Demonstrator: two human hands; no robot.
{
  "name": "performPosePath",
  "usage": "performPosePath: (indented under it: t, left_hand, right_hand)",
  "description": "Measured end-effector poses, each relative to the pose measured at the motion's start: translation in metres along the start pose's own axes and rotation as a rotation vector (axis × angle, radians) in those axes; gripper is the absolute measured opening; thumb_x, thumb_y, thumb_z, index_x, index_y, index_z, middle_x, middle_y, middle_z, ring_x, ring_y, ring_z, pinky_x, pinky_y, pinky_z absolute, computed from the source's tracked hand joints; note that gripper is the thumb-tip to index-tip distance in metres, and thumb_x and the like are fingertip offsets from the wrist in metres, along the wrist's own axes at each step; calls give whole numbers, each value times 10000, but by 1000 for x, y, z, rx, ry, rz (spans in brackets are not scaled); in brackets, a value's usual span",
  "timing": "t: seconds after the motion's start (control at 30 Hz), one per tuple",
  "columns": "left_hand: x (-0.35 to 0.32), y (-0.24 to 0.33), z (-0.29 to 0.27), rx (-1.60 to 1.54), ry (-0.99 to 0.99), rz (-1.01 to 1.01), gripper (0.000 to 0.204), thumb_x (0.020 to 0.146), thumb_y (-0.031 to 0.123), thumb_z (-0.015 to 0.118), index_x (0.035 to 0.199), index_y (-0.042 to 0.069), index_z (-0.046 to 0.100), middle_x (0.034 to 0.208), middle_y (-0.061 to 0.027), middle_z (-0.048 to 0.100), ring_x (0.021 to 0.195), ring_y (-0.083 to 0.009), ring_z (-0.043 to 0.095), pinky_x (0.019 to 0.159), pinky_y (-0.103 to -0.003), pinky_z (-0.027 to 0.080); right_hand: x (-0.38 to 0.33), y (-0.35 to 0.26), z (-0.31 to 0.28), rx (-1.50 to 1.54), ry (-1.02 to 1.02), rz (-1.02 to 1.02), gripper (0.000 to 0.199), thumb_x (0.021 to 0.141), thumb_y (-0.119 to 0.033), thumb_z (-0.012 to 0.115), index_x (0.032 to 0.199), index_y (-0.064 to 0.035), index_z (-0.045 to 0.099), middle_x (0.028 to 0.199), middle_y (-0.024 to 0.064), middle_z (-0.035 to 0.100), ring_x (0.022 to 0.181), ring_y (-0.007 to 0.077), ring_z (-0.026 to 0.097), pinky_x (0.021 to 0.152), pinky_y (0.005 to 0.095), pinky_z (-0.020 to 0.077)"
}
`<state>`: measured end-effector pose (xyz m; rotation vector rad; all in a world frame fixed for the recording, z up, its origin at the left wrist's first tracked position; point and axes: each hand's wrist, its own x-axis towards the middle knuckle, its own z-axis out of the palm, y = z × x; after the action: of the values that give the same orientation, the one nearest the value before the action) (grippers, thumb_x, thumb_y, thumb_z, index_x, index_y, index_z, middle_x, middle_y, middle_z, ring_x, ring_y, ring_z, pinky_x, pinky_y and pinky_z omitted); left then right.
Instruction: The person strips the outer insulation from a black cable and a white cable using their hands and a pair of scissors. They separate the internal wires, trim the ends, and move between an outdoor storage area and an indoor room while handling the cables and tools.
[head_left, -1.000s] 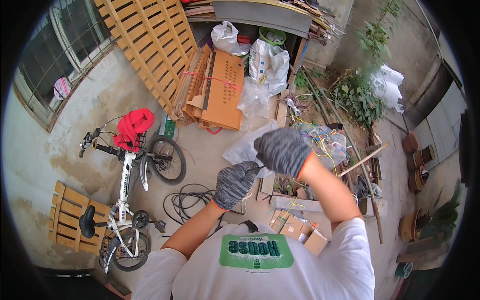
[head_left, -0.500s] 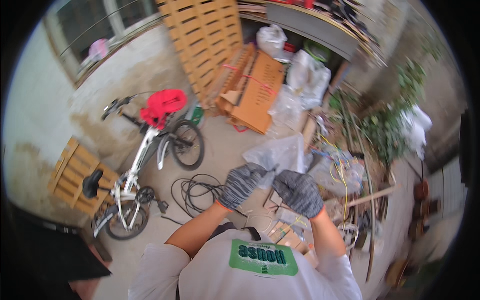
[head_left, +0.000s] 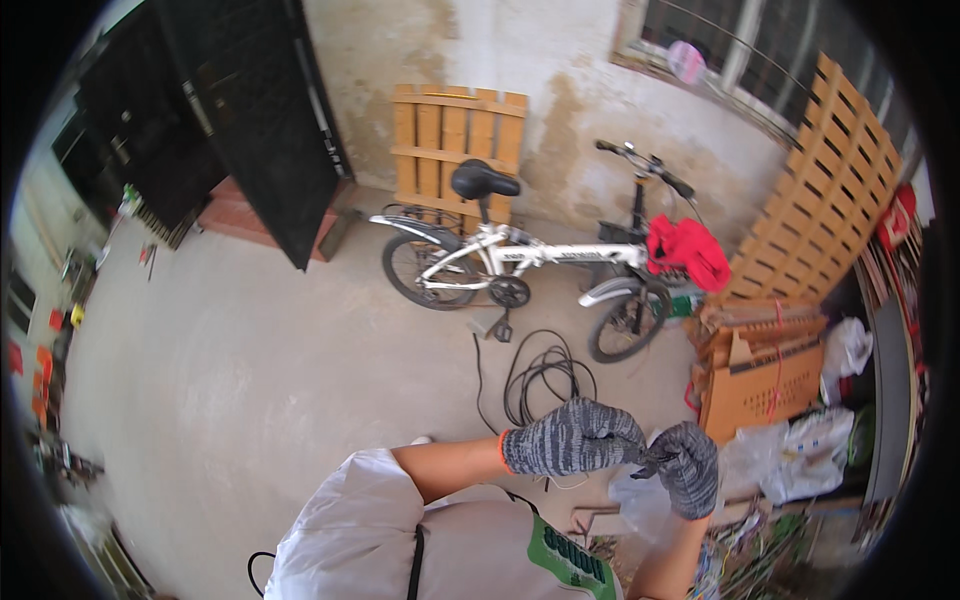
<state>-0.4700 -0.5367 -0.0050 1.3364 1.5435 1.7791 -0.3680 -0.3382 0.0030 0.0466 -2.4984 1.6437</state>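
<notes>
In a grey knitted glove with an orange cuff, my left hand [head_left: 575,438] is closed, its fingertips bunched toward the right hand. My right hand [head_left: 686,468], gloved the same way, is closed too, close beside it. A translucent plastic bag [head_left: 640,497] hangs between and below them, its gathered top pinched in the fingers. Its lower part is partly covered by my right forearm. What the bag contains, if anything, I cannot make out.
Beyond my hands lies a coiled black cable [head_left: 545,385]. A white folding bicycle [head_left: 560,255] with a red cloth [head_left: 690,255] stands by the wall. Flattened cardboard boxes [head_left: 765,385], plastic bags [head_left: 810,450] and a wooden slatted panel [head_left: 825,190] are at right; a dark door [head_left: 245,110] stands ajar.
The view has swung left, bringing the door and more concrete floor into sight. Both hands stay closed together on the plastic bag.
</notes>
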Motion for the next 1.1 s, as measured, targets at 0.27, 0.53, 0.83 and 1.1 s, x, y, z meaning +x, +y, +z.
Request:
performPosePath:
  t: [0.27, 0.53, 0.83, 1.1]
  left_hand:
    - [-136, 86, -155, 116, 331, 61, 177, 814, 149, 547, 910, 13, 607, 837, -92, 610, 776, -186, 586, 704, -292, 453]
    - [-307, 215, -279, 155, 761, 74, 203, 788, 96, 595, 943, -36, 604, 918, -123, 628, 840, -159, 590, 755, -283, 465]
    - [-451, 255, -328, 415, 1537, 71, 173, 768, 42, 576, 922, -24, 620, 891, -122, 631, 804, -161, 594, 714, -274, 474]
    - [-517, 237, -447, 1306, 1832, -275, 132, 754, 107, 591, 866, 55, 636, 759, -100, 626, 654, -217, 604, 576, -283, 471]
  right_hand:
    - [101, -112, 166, -484, 105, -747, 218, 677, -175, 675, 780, 7, 616, 774, 124, 613, 737, 236, 587, 699, 335, 464]
    - [205, -271, 415, 417, -205, -896, 147, 710, -145, 584, 724, 1, 595, 776, 134, 569, 747, 243, 517, 680, 352, 427]
    - [254, -347, 638, 651, -742, -1132, 99, 646, -7, 622, 738, -27, 592, 717, 103, 581, 718, 256, 552, 746, 384, 447]
    - [288, -371, 750, 16, -378, -1823, 151, 625, -154, 552, 764, -99, 576, 695, 54, 540, 660, 239, 549, 626, 380, 450]
